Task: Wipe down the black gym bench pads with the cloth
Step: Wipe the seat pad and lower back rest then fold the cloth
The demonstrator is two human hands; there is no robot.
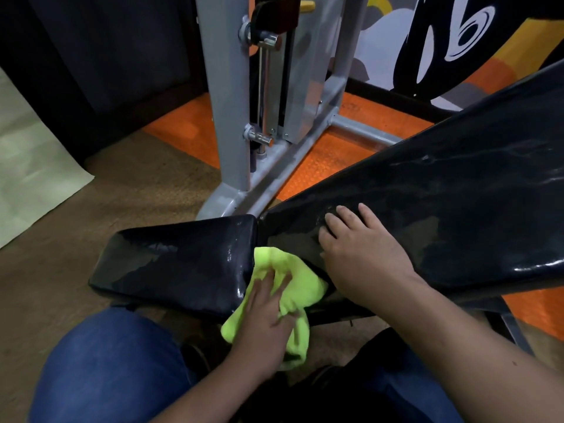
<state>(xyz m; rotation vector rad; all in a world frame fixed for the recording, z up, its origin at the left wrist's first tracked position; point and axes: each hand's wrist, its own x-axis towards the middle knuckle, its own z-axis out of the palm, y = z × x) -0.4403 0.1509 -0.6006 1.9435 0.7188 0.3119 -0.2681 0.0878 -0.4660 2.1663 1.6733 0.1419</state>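
A small black seat pad [183, 264] lies at centre left, wet and shiny in patches. A long black back pad [442, 203] slopes up to the right from it. A bright yellow-green cloth [293, 279] is bunched in the gap between the two pads and hangs down. My left hand [265, 319] presses on the cloth with fingers spread over it, against the seat pad's right edge. My right hand [357, 248] rests flat, palm down, on the lower end of the back pad and holds nothing.
A grey steel machine frame [232, 117] with chrome pins stands just behind the pads. Orange floor mat [329, 154] lies under it, brown carpet [137, 190] to the left. My knees in blue jeans [116, 367] are below the bench. A dark bench leg [515, 328] shows at lower right.
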